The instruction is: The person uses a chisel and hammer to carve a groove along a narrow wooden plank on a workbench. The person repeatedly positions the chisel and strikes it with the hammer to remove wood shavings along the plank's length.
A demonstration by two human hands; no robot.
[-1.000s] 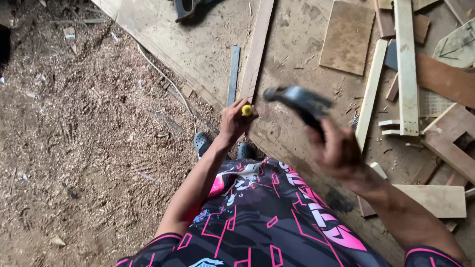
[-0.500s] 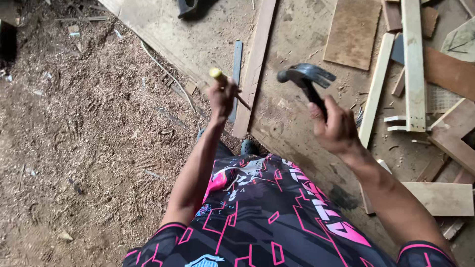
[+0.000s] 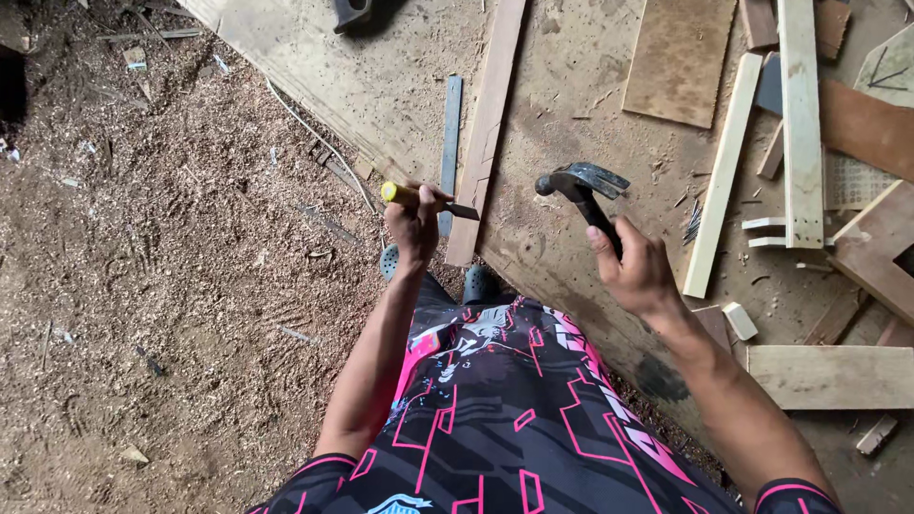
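Note:
My left hand grips a chisel with a yellow-ended handle. Its blade tip rests against the edge of a long reddish wood strip lying on a plywood board. My right hand is closed around the dark handle of a claw hammer, whose metal head hangs above the board, to the right of the chisel. A grey metal ruler lies alongside the strip, left of it.
Sawdust and shavings cover the ground on the left. Pale battens, planks and offcuts lie on the right. A brown panel sits at the top. A thin cord runs along the board's edge.
My left hand turned the chisel from upright to lying sideways, tip against the strip. The hammer moved from mid-swing blur to a steady raised position on the right.

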